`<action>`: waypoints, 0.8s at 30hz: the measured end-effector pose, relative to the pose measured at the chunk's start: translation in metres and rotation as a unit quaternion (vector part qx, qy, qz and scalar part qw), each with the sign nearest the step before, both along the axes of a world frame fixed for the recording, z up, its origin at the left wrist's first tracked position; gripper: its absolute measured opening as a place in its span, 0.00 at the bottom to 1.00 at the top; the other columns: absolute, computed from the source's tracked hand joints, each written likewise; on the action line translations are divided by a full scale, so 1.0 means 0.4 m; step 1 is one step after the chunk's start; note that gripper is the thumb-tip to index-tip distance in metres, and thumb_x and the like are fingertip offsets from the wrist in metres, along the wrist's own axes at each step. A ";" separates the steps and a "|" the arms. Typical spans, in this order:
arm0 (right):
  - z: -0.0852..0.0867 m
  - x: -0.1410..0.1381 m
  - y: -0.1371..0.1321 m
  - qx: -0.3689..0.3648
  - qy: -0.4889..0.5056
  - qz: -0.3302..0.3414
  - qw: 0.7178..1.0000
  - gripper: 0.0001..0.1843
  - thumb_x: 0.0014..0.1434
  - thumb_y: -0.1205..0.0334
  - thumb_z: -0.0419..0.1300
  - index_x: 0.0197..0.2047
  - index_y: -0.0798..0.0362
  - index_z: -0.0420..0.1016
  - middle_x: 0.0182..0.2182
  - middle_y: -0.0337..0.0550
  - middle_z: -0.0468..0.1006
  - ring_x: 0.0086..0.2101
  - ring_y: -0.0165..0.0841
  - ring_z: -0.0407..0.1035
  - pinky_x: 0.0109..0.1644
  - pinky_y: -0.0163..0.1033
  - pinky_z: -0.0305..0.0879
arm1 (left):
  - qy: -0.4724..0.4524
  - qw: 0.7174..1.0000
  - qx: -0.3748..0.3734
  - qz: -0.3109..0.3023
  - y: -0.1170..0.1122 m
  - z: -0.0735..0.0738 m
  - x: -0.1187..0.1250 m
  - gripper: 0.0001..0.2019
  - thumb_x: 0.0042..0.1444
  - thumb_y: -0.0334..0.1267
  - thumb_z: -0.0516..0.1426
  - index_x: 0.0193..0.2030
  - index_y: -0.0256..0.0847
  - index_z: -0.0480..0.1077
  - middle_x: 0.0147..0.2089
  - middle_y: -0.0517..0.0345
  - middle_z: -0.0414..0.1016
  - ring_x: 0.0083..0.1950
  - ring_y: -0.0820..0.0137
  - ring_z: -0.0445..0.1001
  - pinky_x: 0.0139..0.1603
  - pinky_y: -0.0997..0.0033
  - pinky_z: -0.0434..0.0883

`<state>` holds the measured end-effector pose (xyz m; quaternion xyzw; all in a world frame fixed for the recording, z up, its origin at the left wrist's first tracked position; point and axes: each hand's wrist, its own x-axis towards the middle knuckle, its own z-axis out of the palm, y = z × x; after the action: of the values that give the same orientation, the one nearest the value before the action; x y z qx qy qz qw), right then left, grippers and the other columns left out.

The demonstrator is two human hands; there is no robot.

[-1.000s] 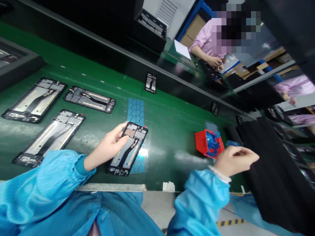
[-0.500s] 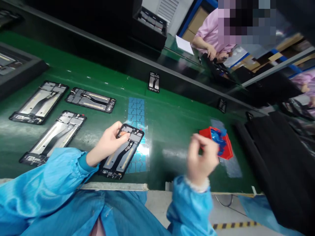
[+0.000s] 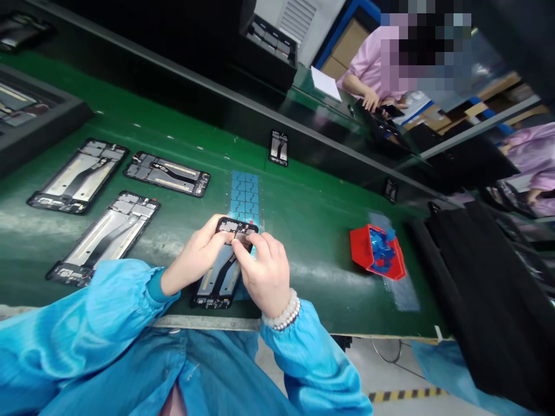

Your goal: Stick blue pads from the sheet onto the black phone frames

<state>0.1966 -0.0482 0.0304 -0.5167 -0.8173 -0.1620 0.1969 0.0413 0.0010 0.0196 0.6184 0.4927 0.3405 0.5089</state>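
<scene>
A half-built phone (image 3: 219,271), with its back off and a dark flex cable down the middle, is tilted near the bench's front edge. My left hand (image 3: 193,257) grips its upper left side, thumb lying over the front. On the upper right of the same phone, my right hand (image 3: 265,271) has its thumb and index finger closed over the grey plates; the fingers hide whatever is beneath them. Under and behind the phone lies a sheet of blue stickers (image 3: 245,193). A red bin (image 3: 362,248) holding crumpled blue film (image 3: 382,248) stands to the right.
Several open phones, including one (image 3: 78,176) and another (image 3: 169,173), lie to the left. A dark foam tray (image 3: 43,121) sits at far left. Small phone units stand along the back ledge. Black foam (image 3: 485,277) flanks the right; a person in pink works across the bench.
My right hand has moved left from beside the red bin onto the top of the phone. My left hand still holds the phone. The view has shifted slightly.
</scene>
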 end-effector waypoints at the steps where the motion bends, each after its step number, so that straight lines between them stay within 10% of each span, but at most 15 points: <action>1: 0.003 0.002 0.003 0.006 -0.004 0.005 1.000 0.12 0.60 0.67 0.55 0.46 0.47 0.73 0.43 0.46 0.73 0.46 0.36 0.62 0.46 0.41 0.61 | 0.001 1.000 0.003 0.000 -0.001 0.001 -0.001 0.11 0.58 0.41 0.47 0.42 0.41 0.64 0.38 0.60 0.75 0.42 0.65 0.71 0.41 0.71 0.68; 12: -0.005 -0.017 -0.007 -0.032 0.010 0.029 0.999 0.18 0.60 0.70 0.53 0.53 0.49 0.69 0.41 0.47 0.73 0.46 0.37 0.63 0.48 0.45 0.61 | 0.014 1.000 0.015 0.019 -0.009 -0.001 0.001 0.10 0.59 0.39 0.45 0.44 0.41 0.63 0.41 0.58 0.74 0.46 0.64 0.71 0.45 0.69 0.68; 16: -0.001 0.012 -0.014 -0.072 0.166 0.003 0.984 0.15 0.60 0.69 0.54 0.48 0.48 0.71 0.43 0.48 0.71 0.47 0.37 0.65 0.50 0.47 0.65 | -0.004 0.999 0.021 0.038 -0.003 -0.011 -0.003 0.12 0.60 0.39 0.45 0.47 0.41 0.63 0.43 0.57 0.74 0.47 0.64 0.71 0.47 0.69 0.68; 19: 0.000 0.044 -0.013 -0.250 0.352 -0.004 0.902 0.16 0.57 0.60 0.58 0.49 0.53 0.69 0.37 0.46 0.73 0.36 0.33 0.71 0.36 0.39 0.73 | -0.059 0.993 0.000 0.104 0.014 -0.008 -0.010 0.14 0.60 0.42 0.48 0.49 0.40 0.63 0.47 0.55 0.73 0.49 0.63 0.71 0.48 0.67 0.69; 22: 0.020 0.075 0.038 -0.466 0.465 -0.007 0.753 0.12 0.56 0.55 0.58 0.40 0.53 0.71 0.18 0.30 0.66 0.14 0.24 0.61 0.14 0.29 0.60 | -0.181 0.976 -0.072 0.101 0.032 -0.001 -0.017 0.22 0.60 0.47 0.50 0.59 0.41 0.58 0.55 0.49 0.70 0.50 0.61 0.72 0.46 0.64 0.72; 24: 0.052 0.095 0.131 -0.480 0.500 -0.052 0.719 0.11 0.57 0.55 0.55 0.37 0.53 0.70 0.17 0.27 0.64 0.12 0.21 0.58 0.13 0.26 0.53 | -0.237 0.965 -0.081 0.079 0.038 0.001 -0.022 0.29 0.60 0.48 0.50 0.66 0.42 0.50 0.63 0.46 0.64 0.55 0.60 0.70 0.50 0.61 0.71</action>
<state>0.2346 0.0043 0.0512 -0.5898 -0.5403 0.5233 0.2938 0.0324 0.0163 0.0200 0.4356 0.4311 0.4756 0.6310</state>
